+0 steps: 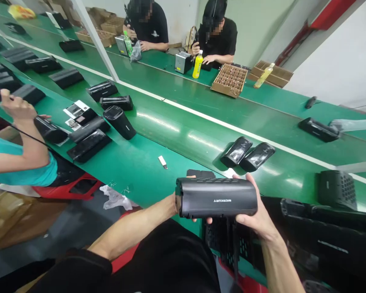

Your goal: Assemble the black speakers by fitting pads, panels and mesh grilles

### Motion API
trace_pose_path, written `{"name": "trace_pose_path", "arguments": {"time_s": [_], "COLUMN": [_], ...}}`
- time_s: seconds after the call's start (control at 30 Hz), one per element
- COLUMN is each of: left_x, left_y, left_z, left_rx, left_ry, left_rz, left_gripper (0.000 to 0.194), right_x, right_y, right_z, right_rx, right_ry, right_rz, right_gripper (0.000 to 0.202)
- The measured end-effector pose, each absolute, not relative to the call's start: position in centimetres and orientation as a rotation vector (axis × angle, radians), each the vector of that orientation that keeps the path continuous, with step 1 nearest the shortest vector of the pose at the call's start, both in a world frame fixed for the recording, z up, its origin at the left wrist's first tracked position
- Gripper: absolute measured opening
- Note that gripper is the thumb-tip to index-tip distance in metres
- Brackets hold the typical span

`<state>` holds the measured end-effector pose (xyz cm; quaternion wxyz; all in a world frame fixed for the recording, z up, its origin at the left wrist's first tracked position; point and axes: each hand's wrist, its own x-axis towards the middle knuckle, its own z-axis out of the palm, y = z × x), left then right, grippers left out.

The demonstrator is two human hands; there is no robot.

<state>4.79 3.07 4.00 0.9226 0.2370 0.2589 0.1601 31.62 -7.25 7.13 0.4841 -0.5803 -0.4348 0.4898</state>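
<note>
The case [218,191] is at my twelve o'clock, both ends clamped: left hand [178,202], mostly hidden, right hand [259,217], thumb in front, probably to steady its weight. From it, the cutter [162,161] lies at ten o'clock on the counter [149,179].

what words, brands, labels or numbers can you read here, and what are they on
"MERKURY": on the held black casing.
Too small or blurred to read: marks on the black casing at lower right, the yellow bottle, the silver box and the printed card.
</note>
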Motion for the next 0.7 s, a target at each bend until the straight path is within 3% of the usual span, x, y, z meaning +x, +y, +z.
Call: {"name": "trace_pose_path", "arguments": {"time_s": [0.13,0.3,0.53,0.7], "left_x": [2.9,0.5,0.8,0.5], "left_y": [2.8,2.8,2.6,3.0], "left_z": [3.9,4.9,4.5,3.4], "left_rx": [0.503,1.050,1.208,1.182], "left_ry": [0.636,0.642,0.676,0.691], "left_rz": [0.517,0.634,0.720,0.714], "left_gripper": [0.101,0.119,0.102,0.100], "right_x": [30.2,29.5,27.0,26.7], "right_y": [-9.3,-11.2,-11.1,-11.2], "right_z": [5.2,4.2,5.0,4.2], "right_rx": [-1.444,-1.534,-1.468,-1.506], "right_ry": [-0.766,-0.639,-0.660,-0.559], "right_rz": [1.170,1.181,1.051,1.117], "right_gripper": [0.126,0.120,0.103,0.105]}}
